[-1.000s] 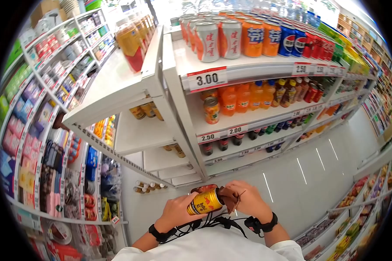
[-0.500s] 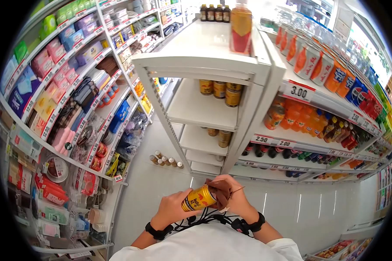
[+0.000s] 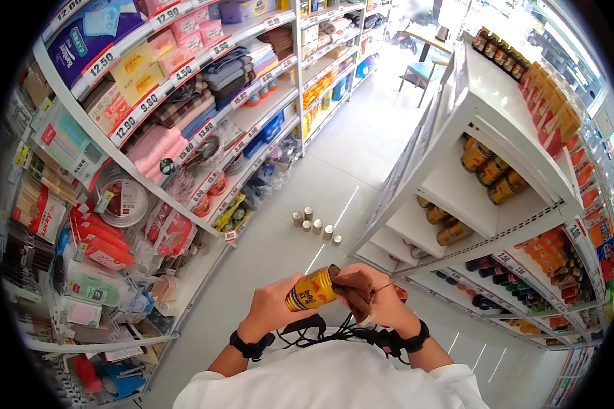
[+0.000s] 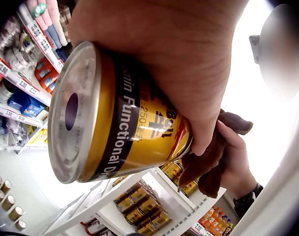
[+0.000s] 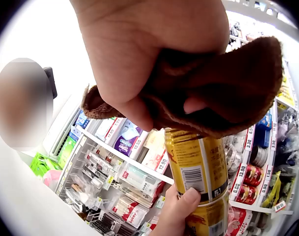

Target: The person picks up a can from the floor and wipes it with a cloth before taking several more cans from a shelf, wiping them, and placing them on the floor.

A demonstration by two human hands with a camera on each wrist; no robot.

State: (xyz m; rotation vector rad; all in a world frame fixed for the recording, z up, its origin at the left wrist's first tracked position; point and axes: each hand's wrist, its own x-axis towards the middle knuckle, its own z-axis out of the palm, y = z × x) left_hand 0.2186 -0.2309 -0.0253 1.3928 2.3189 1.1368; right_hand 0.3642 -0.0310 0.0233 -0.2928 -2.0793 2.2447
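Note:
My left hand (image 3: 269,310) grips a yellow drink can (image 3: 310,290), its fingers wrapped round the side. The can lies tilted, one silver end facing the left wrist camera and the other toward the cloth. A brown cloth (image 3: 353,293) is bunched in my right hand (image 3: 390,308) and covers the can's far end. In the right wrist view, the cloth (image 5: 233,91) spreads in folds over that end, with a fingertip showing among them. Much of the can's side is hidden by the left hand in the left wrist view.
Several cans (image 3: 314,226) stand on the floor ahead. To the right is a white shelf unit (image 3: 450,184) holding yellow cans (image 3: 494,170) and drink bottles (image 3: 549,105). Household goods fill the left shelves (image 3: 184,146). A table (image 3: 426,37) and chair (image 3: 426,73) stand beyond the aisle.
The head view has swung left, so the white shelf unit has slid to the right and the aisle shows more. Both hands keep their hold on the can and the cloth.

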